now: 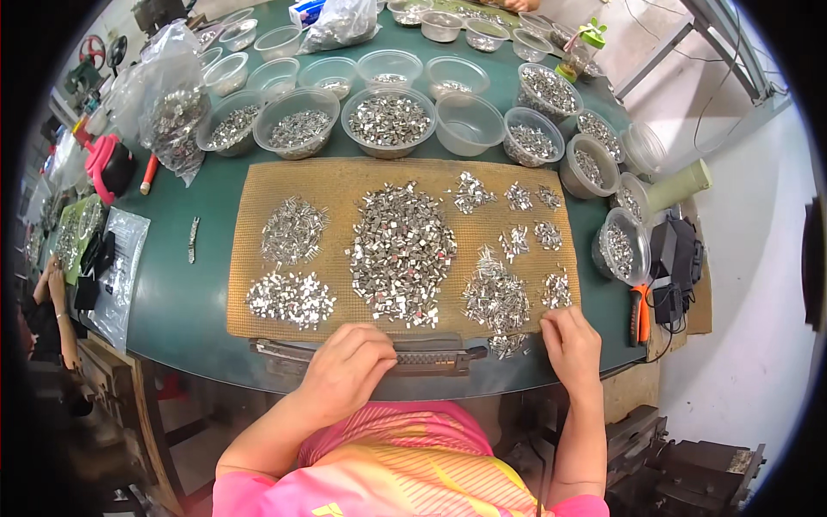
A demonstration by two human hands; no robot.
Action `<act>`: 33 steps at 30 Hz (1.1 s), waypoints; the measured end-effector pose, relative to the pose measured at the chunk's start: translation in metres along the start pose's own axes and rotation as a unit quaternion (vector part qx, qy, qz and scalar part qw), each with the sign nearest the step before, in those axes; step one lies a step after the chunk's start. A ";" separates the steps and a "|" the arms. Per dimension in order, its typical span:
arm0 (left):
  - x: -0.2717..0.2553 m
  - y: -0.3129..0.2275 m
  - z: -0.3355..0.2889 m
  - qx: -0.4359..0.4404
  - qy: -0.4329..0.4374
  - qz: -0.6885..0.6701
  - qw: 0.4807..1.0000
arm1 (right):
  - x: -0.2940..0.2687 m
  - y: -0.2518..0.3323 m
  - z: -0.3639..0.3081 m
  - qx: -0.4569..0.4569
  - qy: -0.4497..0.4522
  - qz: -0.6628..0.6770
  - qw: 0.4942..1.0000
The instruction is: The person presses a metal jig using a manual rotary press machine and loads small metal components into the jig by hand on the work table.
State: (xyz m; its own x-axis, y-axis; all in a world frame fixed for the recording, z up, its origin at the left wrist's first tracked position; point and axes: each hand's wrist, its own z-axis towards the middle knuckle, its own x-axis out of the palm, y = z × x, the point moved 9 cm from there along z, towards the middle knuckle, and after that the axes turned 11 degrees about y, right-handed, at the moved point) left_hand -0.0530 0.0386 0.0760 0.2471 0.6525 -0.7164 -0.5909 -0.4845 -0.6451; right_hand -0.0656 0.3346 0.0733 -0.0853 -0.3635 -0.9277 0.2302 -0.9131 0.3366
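My left hand (349,369) is over a dark slotted bar (431,358) at the table's front edge. Its fingers are curled together and hide whatever they may hold. To the right, my right hand (572,346) is closed in a pinch at the corner of a tan textured mat (340,181), just below a small heap of metal pieces (556,291). What sits between those fingertips is too small to make out. A large heap of small silvery pieces (401,254) covers the mat's middle. Beside it lie a heap of narrow pieces (497,295) and a heap of flat bright pieces (291,299).
Plastic tubs of metal pieces (389,121) line the mat's far side and curve down the right. Orange-handled pliers (638,315) lie at the right edge. A short metal link strip (193,239) and a clear bag (121,276) are on the left. Another person's arm (59,302) shows far left.
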 end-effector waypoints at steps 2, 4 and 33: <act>-0.004 0.002 -0.002 -0.009 -0.006 0.001 1.000 | 0.001 0.001 0.001 -0.008 -0.003 -0.003 1.000; -0.006 0.005 -0.003 -0.020 -0.012 0.004 1.000 | 0.004 -0.002 0.002 0.004 0.010 -0.010 1.000; 0.003 -0.001 -0.007 0.016 -0.046 0.069 0.996 | 0.038 0.142 0.002 -0.272 0.066 0.018 0.960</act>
State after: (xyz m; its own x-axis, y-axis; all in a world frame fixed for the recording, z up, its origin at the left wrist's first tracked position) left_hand -0.0462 0.0374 0.0726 0.0911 0.6314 -0.7700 -0.6389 -0.5561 -0.5316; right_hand -0.0383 0.1913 0.0864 0.0487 -0.3338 -0.9414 0.7058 -0.6554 0.2689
